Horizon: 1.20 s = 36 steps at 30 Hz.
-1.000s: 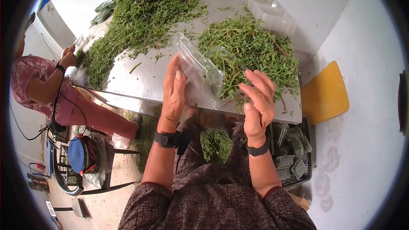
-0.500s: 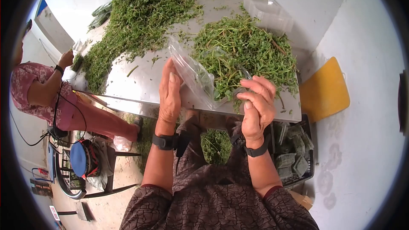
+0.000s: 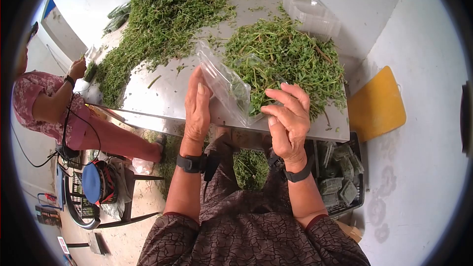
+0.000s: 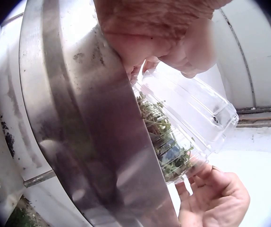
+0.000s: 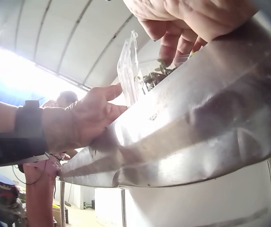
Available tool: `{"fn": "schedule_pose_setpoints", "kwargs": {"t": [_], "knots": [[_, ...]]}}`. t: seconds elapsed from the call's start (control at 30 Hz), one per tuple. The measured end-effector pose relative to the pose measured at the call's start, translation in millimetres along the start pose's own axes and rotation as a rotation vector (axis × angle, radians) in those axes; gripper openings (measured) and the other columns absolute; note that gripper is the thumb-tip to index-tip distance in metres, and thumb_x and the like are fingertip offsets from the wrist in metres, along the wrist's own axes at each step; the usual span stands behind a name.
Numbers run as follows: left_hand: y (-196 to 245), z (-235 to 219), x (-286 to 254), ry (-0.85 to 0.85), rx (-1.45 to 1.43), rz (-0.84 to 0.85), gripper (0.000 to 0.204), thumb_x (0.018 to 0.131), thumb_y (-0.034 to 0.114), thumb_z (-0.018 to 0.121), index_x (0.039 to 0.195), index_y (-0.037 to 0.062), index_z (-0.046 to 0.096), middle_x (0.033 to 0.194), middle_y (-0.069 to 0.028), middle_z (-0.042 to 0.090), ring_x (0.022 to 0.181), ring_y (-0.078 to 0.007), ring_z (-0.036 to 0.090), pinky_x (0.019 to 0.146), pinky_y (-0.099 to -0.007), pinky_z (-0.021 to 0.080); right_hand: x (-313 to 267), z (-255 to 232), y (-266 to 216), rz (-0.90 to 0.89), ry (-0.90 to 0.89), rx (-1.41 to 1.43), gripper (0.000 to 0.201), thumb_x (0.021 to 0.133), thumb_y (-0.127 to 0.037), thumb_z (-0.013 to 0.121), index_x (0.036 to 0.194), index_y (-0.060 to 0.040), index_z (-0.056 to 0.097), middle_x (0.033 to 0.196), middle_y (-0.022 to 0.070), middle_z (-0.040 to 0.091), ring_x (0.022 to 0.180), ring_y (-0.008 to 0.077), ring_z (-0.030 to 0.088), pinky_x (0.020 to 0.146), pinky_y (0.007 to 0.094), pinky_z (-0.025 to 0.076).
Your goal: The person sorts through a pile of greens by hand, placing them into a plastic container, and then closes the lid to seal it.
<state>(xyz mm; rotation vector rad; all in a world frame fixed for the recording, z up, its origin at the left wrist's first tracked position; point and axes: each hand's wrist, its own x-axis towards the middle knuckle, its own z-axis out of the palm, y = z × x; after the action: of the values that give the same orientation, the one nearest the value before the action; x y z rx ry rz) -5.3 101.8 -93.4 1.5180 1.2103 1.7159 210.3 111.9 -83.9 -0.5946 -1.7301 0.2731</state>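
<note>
A clear plastic clamshell box [image 3: 224, 81] stands at the near edge of the metal table, its lid raised on the left. Cut green stems and leaves [image 4: 166, 142] lie inside it, as the left wrist view shows. My left hand [image 3: 198, 101] is beside the lid, fingers nearly straight and touching its outer side, thumb up. My right hand [image 3: 289, 120] is at the box's right end, with loosely bent fingers over the greens and right at the rim. Behind the box is a heap of loose greens [image 3: 290, 59].
A larger pile of greens [image 3: 167, 24] covers the table's far left. Stacked clear boxes [image 3: 313, 17] stand at the back right. Below right is a black crate [image 3: 340, 177] of filled boxes, near a yellow board [image 3: 379, 103]. Another person [image 3: 47, 98] stands at the left.
My right hand has moved left and closer to the box, its fingers drawing in toward the rim. My left hand and the lid have shifted slightly left.
</note>
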Motion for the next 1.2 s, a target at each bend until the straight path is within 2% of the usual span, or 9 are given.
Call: {"fn": "schedule_pose_setpoints", "kwargs": {"t": [0.23, 0.33, 0.43, 0.6, 0.7, 0.8, 1.07, 1.13, 1.2], "knots": [[2.7, 1.0, -0.1, -0.006, -0.001, 0.006, 0.071, 0.098, 0.054, 0.036, 0.144, -0.0002, 0.028, 0.139, -0.0191, 0.044, 0.130, -0.0311, 0.043, 0.110, -0.0435, 0.033, 2.2, -0.9, -0.9, -0.052, -0.081, -0.090, 0.020, 0.070, -0.011, 0.057, 0.082, -0.0040, 0.070, 0.109, 0.0113, 0.066, 0.118, 0.0302, 0.047, 0.106, 0.0470, 0.032], [9.3, 4.5, -1.1, 0.010, 0.007, 0.010, 0.069, 0.099, 0.052, 0.035, 0.143, -0.0013, 0.029, 0.137, -0.0174, 0.047, 0.128, -0.0290, 0.046, 0.109, -0.0420, 0.035, -5.5, -2.1, 4.7, -0.003, 0.185, 0.064, 0.029, 0.083, -0.019, 0.051, 0.094, -0.0011, 0.071, 0.115, 0.0149, 0.063, 0.120, 0.0321, 0.046, 0.102, 0.0461, 0.036], [11.4, 5.9, -0.6, 0.043, 0.018, -0.019, 0.066, 0.101, 0.049, 0.033, 0.142, -0.0024, 0.030, 0.134, -0.0165, 0.050, 0.126, -0.0281, 0.048, 0.106, -0.0406, 0.038, -8.0, 0.5, 8.2, 0.004, 0.314, 0.073, 0.034, 0.088, -0.024, 0.048, 0.095, -0.0007, 0.071, 0.116, 0.0140, 0.063, 0.121, 0.0315, 0.046, 0.102, 0.0457, 0.035], [15.9, 10.1, -0.3, 0.058, -0.029, -0.029, 0.064, 0.102, 0.047, 0.033, 0.142, -0.0025, 0.029, 0.134, -0.0174, 0.050, 0.126, -0.0290, 0.048, 0.104, -0.0407, 0.040, -9.7, -0.7, 7.9, 0.010, 0.321, 0.066, 0.035, 0.088, -0.026, 0.048, 0.092, -0.0009, 0.072, 0.114, 0.0132, 0.065, 0.122, 0.0304, 0.045, 0.103, 0.0454, 0.034], [13.6, 8.0, -0.1, 0.048, -0.014, -0.018, 0.065, 0.101, 0.048, 0.033, 0.142, -0.0022, 0.029, 0.135, -0.0178, 0.049, 0.126, -0.0291, 0.048, 0.104, -0.0412, 0.041, -10.0, -2.6, 7.6, 0.009, 0.261, 0.109, 0.031, 0.084, -0.024, 0.051, 0.086, -0.0014, 0.072, 0.111, 0.0131, 0.066, 0.121, 0.0305, 0.046, 0.104, 0.0465, 0.033], [12.8, 10.2, -0.6, 0.059, -0.022, -0.009, 0.063, 0.101, 0.047, 0.033, 0.142, -0.0004, 0.032, 0.134, -0.0177, 0.050, 0.126, -0.0283, 0.048, 0.104, -0.0406, 0.040, -6.0, -4.2, 1.9, -0.024, 0.077, 0.006, 0.023, 0.075, -0.021, 0.057, 0.081, -0.0038, 0.071, 0.109, 0.0109, 0.067, 0.120, 0.0302, 0.046, 0.107, 0.0488, 0.029], [15.5, 8.6, -0.6, 0.051, -0.007, 0.016, 0.057, 0.102, 0.043, 0.032, 0.141, 0.0009, 0.036, 0.131, -0.0166, 0.052, 0.121, -0.0257, 0.051, 0.101, -0.0381, 0.042, 3.6, -1.4, -4.5, -0.043, -0.092, -0.102, 0.029, 0.077, -0.026, 0.054, 0.082, -0.0041, 0.072, 0.110, 0.0129, 0.066, 0.122, 0.0330, 0.044, 0.109, 0.0508, 0.025], [18.8, 8.3, -0.8, 0.014, 0.011, -0.013, 0.072, 0.099, 0.054, 0.034, 0.143, -0.0023, 0.029, 0.136, -0.0180, 0.047, 0.127, -0.0284, 0.046, 0.104, -0.0411, 0.039, 6.2, -0.7, -6.1, -0.063, -0.170, -0.154, 0.030, 0.078, -0.028, 0.054, 0.084, -0.0050, 0.072, 0.113, 0.0129, 0.064, 0.123, 0.0332, 0.043, 0.109, 0.0511, 0.024], [17.5, 7.5, -0.7, 0.010, 0.017, -0.010, 0.072, 0.099, 0.055, 0.033, 0.143, -0.0023, 0.029, 0.136, -0.0179, 0.047, 0.127, -0.0284, 0.046, 0.104, -0.0411, 0.039, 7.9, -0.8, -6.6, -0.065, -0.194, -0.153, 0.027, 0.078, -0.026, 0.055, 0.083, -0.0049, 0.072, 0.114, 0.0125, 0.062, 0.124, 0.0322, 0.042, 0.110, 0.0512, 0.023]]}}
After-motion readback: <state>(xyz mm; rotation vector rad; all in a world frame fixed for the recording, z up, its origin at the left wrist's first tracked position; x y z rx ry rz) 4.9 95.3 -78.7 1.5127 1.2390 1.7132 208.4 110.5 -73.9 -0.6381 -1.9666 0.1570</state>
